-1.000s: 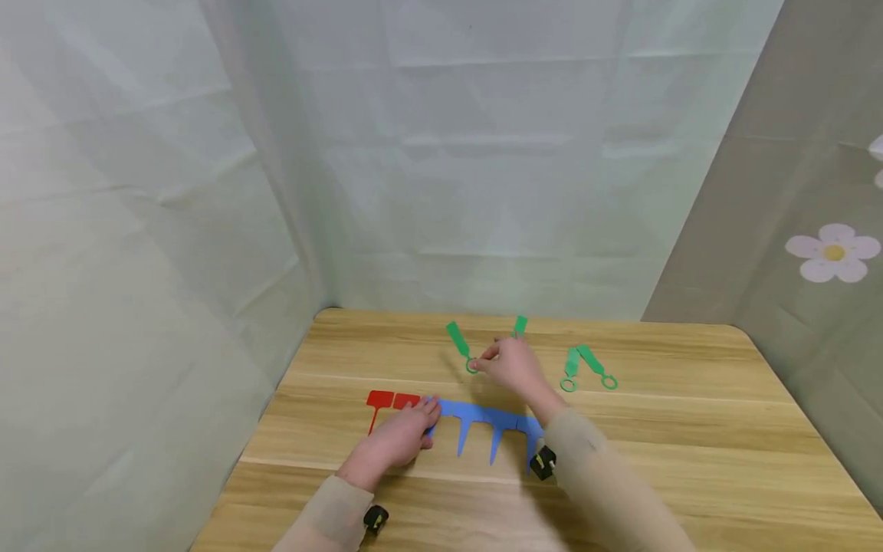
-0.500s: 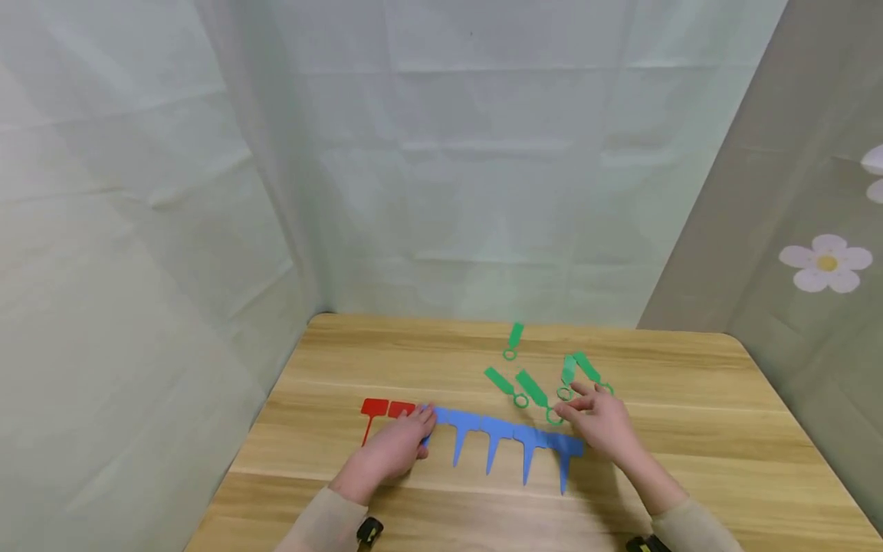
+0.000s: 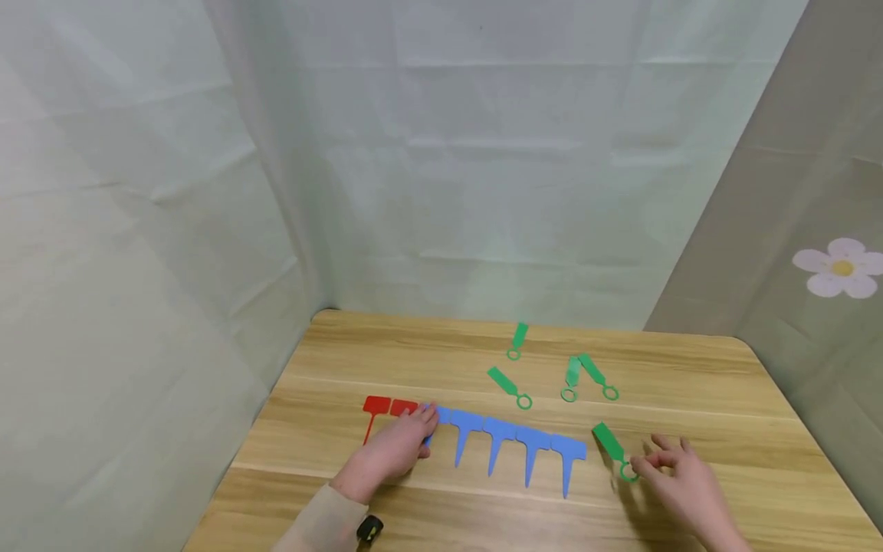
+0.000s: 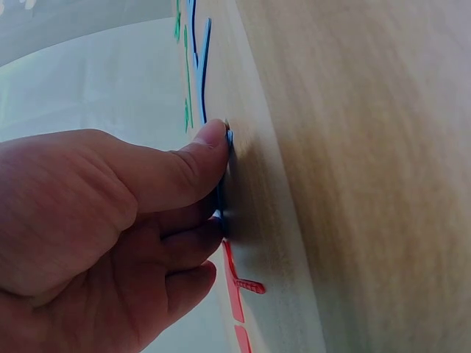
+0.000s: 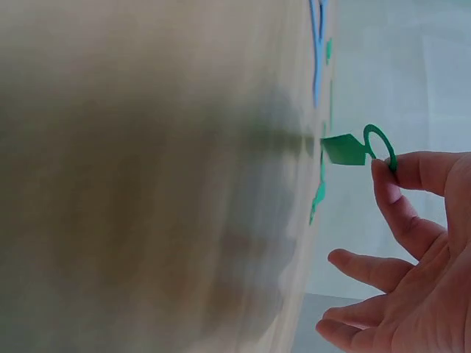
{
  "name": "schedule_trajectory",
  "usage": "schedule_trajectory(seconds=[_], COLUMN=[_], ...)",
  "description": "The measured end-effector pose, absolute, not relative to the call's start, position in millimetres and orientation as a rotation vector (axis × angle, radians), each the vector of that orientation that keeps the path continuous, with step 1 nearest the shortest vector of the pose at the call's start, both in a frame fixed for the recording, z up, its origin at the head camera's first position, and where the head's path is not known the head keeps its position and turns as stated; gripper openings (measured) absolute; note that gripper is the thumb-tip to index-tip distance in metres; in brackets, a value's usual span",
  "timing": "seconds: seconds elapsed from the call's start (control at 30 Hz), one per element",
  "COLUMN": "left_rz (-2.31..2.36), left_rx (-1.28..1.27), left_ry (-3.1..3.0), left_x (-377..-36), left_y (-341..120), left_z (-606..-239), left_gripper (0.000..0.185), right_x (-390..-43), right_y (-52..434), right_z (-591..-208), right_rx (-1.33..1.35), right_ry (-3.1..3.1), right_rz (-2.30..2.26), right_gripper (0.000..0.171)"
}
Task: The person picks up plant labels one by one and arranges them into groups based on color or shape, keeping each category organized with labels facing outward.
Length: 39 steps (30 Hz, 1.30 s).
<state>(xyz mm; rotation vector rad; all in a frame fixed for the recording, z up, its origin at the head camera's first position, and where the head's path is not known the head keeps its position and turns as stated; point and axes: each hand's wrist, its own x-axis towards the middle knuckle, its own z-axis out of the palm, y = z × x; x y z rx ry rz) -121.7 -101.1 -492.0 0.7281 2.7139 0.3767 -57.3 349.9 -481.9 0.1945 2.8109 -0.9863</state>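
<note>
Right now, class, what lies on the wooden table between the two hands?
In the head view, the blue spiked plastic strip spans from the left hand toward the right hand.

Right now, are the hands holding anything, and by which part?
The right hand pinches a green tag by its ring end. The left hand presses on the left end of the blue tag strip on the table, gripping nothing.

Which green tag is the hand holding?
The green tag nearest the front, just right of the blue row. The right hand pinches its ring end; the other four green tags lie untouched farther back.
</note>
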Motion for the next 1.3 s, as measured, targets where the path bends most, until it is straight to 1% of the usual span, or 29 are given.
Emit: schedule_trajectory(seconds=[0.3, 0.47, 0.73, 0.93, 1.13, 1.3], left_rz=[0.363, 0.345, 0.311, 0.315, 0.336, 0.334], left_rx=[0.734, 0.716, 0.718, 0.732, 0.748, 0.743], left_ry=[2.719, 2.712, 2.720, 2.727, 2.730, 2.734], left_x=[-121.3, -122.4, -123.8, -123.5, -122.5, -122.0], left_y=[-99.3, -99.5, -100.0, -99.2, -99.3, -100.1], left_z=[-490.9, -492.1, -495.1, -496.0, -495.9, -495.0], left_gripper=[0.061, 0.061, 0.061, 0.062, 0.061, 0.061], right_x=[-43.0, -41.1, -43.0, -44.7, -46.1, -45.3], right_y=[345.7, 339.4, 325.8, 318.2, 316.2, 314.6], right_z=[-497.3, -498.8, -499.2, -499.5, -501.2, -501.2], right_rx=[0.144, 0.101, 0.014, 0.047, 0.083, 0.068], right_ry=[2.890, 2.895, 2.855, 2.832, 2.777, 2.762], right_rz=[-0.657, -0.598, -0.616, -0.698, -0.747, -0.734], right_gripper=[0.029, 0.027, 0.027, 0.027, 0.035, 0.034])
